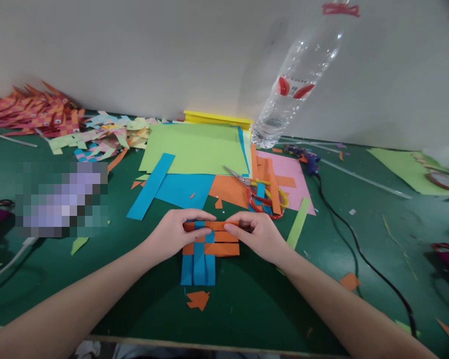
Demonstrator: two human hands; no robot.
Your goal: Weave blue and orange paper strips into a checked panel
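Between my hands is a piece of weaving made of blue paper strips (199, 269) running toward me and orange paper strips (226, 249) crossing them. My left hand (181, 231) pinches the upper left part, its thumb over the top orange strip. With thumb and fingers, my right hand (258, 232) pinches the right end of that same strip. Loose strip ends stick out to the right and toward me. Just beyond the hands lie scissors (247, 181) with red and yellow handles, partly over orange strips. An orange scrap (199, 299) rests on the near side.
Stacked green sheets (194, 147) lie beyond, with a blue strip (151, 187) at their left. A plastic bottle (295, 80) stands at the back. Right of it are a glue gun (309, 159) and its black cord (353, 234). Woven paper pieces (37, 112) pile up at far left.
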